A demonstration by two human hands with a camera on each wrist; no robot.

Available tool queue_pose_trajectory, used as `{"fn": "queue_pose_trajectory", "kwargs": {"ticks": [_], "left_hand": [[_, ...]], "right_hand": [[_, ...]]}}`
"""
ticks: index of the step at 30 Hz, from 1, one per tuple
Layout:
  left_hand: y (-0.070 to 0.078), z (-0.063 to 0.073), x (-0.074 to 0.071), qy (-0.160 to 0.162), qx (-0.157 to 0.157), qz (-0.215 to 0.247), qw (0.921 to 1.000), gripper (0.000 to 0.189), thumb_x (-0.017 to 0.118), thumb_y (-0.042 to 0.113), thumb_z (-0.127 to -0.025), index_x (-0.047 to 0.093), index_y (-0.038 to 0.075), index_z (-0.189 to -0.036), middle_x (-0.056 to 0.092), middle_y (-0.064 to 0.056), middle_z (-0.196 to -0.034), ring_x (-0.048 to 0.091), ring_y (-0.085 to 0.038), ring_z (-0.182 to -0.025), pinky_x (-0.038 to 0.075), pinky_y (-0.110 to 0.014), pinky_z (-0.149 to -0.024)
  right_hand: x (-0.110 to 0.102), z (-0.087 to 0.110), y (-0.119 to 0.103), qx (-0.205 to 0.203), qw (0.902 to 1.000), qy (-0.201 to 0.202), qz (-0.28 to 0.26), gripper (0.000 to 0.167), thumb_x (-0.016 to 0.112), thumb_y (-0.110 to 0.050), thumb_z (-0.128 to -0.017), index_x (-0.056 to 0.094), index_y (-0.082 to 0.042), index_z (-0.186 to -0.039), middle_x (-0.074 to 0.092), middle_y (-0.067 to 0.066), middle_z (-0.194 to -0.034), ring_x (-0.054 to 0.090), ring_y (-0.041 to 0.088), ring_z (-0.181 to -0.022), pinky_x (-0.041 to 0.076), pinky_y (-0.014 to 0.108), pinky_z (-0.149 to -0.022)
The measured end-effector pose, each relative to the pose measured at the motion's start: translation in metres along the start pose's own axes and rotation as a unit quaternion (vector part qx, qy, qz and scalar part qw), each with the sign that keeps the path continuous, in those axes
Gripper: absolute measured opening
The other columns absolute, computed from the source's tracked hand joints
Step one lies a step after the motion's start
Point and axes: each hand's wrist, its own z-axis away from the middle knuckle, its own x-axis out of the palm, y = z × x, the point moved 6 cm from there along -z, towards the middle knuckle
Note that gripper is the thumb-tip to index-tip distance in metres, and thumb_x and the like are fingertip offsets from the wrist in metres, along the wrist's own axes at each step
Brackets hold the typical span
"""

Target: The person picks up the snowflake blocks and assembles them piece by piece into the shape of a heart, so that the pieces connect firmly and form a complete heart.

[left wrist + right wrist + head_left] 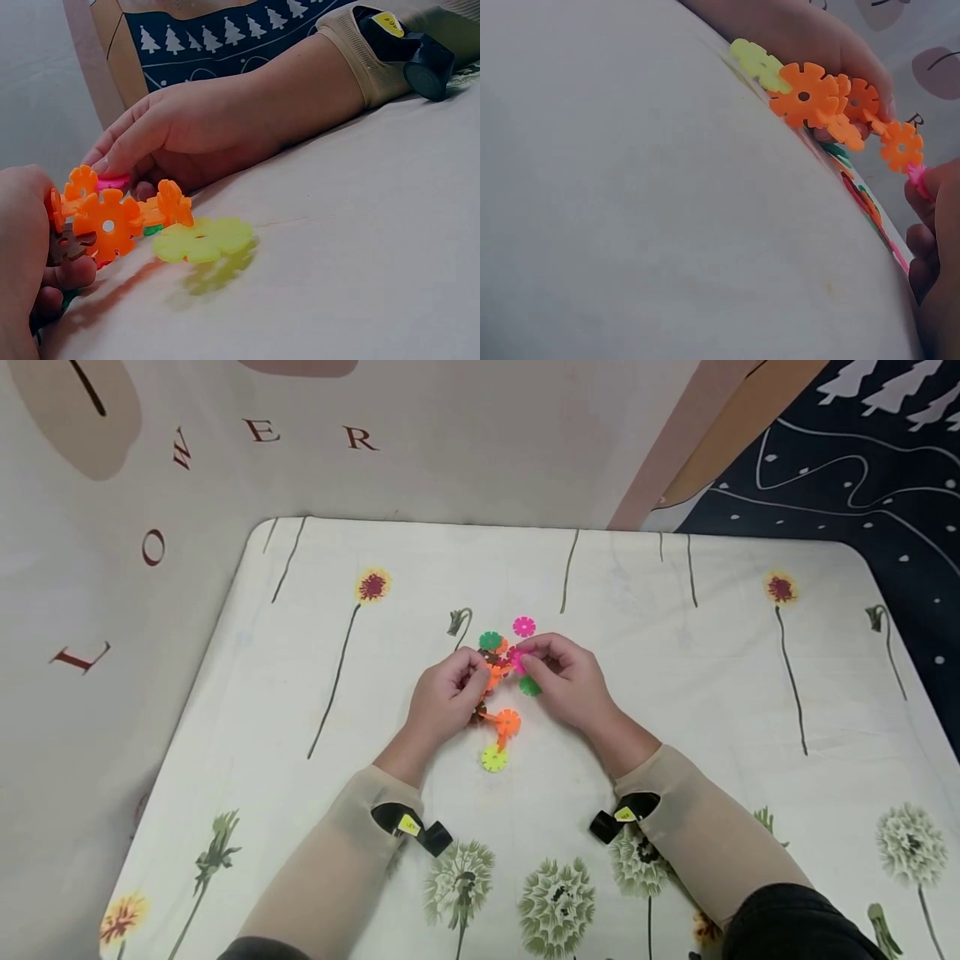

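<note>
Pink slotted disc [919, 180] pinched by right hand [573, 683], edge at right end of orange disc chain [821, 86], gripped by left hand [447, 695]; seating unclear. Yellow disc [494, 758] at chain's near end; 1 green disc [491, 641] beyond chain. Likely best: square slots, steady chain near joint.

From the head, looks forward and steeply down over the flower-printed bench [712, 693], far enough back to take in both forearms [322, 868]. From the left wrist, looks low and close past the left hand [22, 251] to the right hand [187, 131] and navy tree-print backdrop [199, 52]. From the right wrist, looks low, close and tilted the opposite way, toward the left hand and pale lettered backdrop [902, 52]. Shares both hands and the orange notched plastic discs [821, 101] across all three.
</note>
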Motion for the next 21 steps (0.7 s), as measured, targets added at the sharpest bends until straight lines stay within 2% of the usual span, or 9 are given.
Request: {"fn": "queue_pose_trajectory", "kwargs": {"ticks": [9,14,21], "left_hand": [[0.0017,0.0016,-0.0034,-0.004,0.006,0.025,0.9997,0.013,0.06,0.015,-0.107,0.063,0.013,-0.095,0.064,0.0,-0.077,0.054,-0.021,-0.063,0.042,-0.028,-0.054],[0.0022,0.0017,-0.0043,-0.008,0.009,0.051,0.9986,0.014,0.062,0.014,-0.107,0.064,0.011,-0.094,0.064,-0.002,-0.076,0.053,-0.022,-0.064,0.041,-0.027,-0.055],[0.0012,0.0016,-0.003,-0.019,0.004,0.063,0.9978,0.013,0.063,0.014,-0.108,0.064,0.01,-0.095,0.064,-0.003,-0.077,0.053,-0.023,-0.066,0.041,-0.026,-0.056]], "right_hand": [[-0.0008,0.001,-0.0013,0.013,0.9994,-0.001,-0.031,0.013,0.079,-0.003,-0.096,0.08,0.0,-0.108,0.079,0.009,-0.097,0.064,0.02,-0.074,0.052,0.022,-0.065],[-0.0007,0.002,-0.0018,0.018,0.9972,-0.009,-0.072,0.013,0.078,0.001,-0.095,0.078,0.005,-0.108,0.079,0.013,-0.097,0.067,0.021,-0.074,0.054,0.022,-0.065],[-0.0003,0.0024,-0.0023,0.012,0.9962,-0.015,-0.084,0.012,0.077,0.004,-0.095,0.077,0.007,-0.106,0.078,0.013,-0.094,0.068,0.021,-0.073,0.054,0.022,-0.064]]}}
